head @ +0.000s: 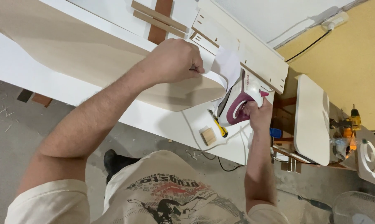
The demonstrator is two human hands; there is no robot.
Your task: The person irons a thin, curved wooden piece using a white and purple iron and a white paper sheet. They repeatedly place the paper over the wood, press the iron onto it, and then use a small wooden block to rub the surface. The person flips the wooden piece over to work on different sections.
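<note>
Both hands are busy. Left hand [175, 60] pinches the white edge strip [220, 66] onto the curved edge of the pale wood panel [92, 54]; right hand [258, 114] is wrapped tight round the handle of the iron [241, 97] (purple and white), soleplate pressed against the strip just right of the left fingers. Strip runs along the curve between them.

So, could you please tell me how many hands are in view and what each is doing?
2. The left hand pinches the white edging strip at the curved board's edge; the right hand grips the handle of the purple-and-white iron. No other hands show.
</note>
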